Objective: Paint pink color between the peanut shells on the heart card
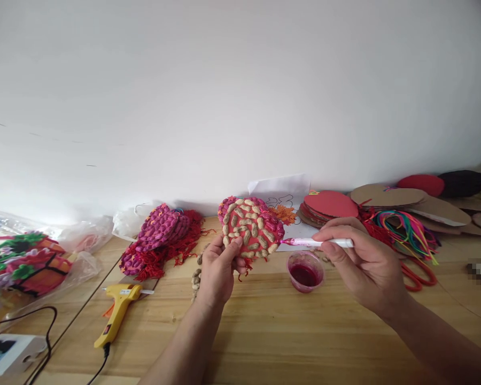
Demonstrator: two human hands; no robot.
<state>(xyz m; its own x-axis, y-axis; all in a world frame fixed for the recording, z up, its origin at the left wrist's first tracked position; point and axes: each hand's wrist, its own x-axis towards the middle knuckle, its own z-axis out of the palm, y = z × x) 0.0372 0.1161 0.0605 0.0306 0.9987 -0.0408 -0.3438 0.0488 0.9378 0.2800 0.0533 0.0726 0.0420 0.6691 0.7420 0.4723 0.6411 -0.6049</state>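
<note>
My left hand (222,267) grips the lower left edge of a red disc covered with peanuts (250,230), holding it tilted up above the table. Most of its peanuts are plain tan; those along the top and right edge are magenta. Between the thumb and fingers of my right hand (361,262) is a white-handled paintbrush (339,243), its pink-stained tip at the disc's right edge. Just below the brush stands a clear plastic cup (305,271) with dark red liquid in it.
A yellow glue gun (119,313) lies left, its cord running forward. Behind it are finished-looking magenta peanut pieces (162,230) with red yarn. To the right are red discs (331,204), cardboard pieces (388,195), colourful cords (404,227) and orange-red scissor handles (420,278). A white wall rises behind.
</note>
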